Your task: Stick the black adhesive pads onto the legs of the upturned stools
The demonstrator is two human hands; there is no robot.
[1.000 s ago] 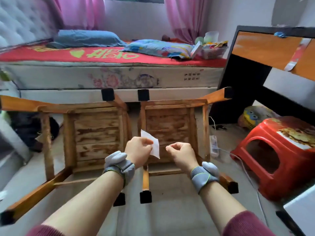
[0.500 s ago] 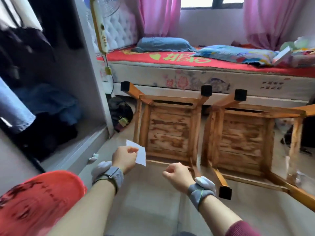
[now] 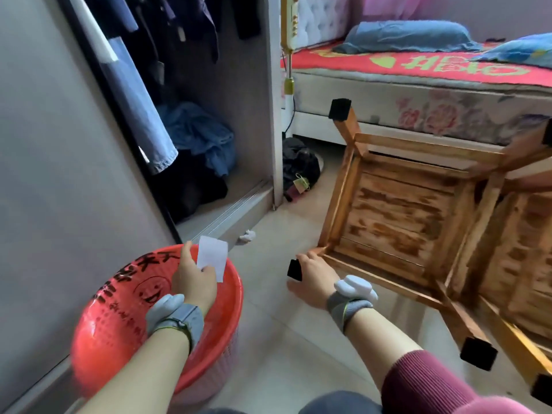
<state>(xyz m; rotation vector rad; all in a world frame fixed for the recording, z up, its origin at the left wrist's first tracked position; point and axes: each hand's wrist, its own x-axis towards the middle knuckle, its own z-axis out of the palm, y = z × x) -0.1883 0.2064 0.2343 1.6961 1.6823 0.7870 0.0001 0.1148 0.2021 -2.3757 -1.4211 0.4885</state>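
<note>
Our left hand (image 3: 194, 282) pinches a white slip (image 3: 212, 261) between thumb and fingertips, clamped on its lower edge, so the slip stands up above the knuckles. We take it for peeled backing paper; it is thin, limp and weightless, and would flutter if let go. Directly under those fingers sits the red bin (image 3: 125, 318), where we judge the slip belongs.

Our right hand (image 3: 313, 282) lies on the near corner of the stool (image 3: 397, 216), at the foot of the leg with the black pad (image 3: 294, 269) at our fingertips. Whether the fingers grip that pad, or press it onto the leg end, we cannot tell; they are curled loosely, not spread.

The pad looks soft, light and tacky on one face, so we should hold it by its edges and keep skin off the glue. The stool is stiff wood, heavy enough to stay put under a firm press.

Beyond our right fingers a far leg carries a far pad (image 3: 339, 109), and toward our elbow another leg shows a near pad (image 3: 478, 352). A second stool (image 3: 525, 264) lies just beside the first, to the right. Behind the stools stands the bed (image 3: 418, 94); left of our fingers the open wardrobe (image 3: 191, 115) and a crumpled scrap (image 3: 247, 236) on the floor crowd nothing we need.
</note>
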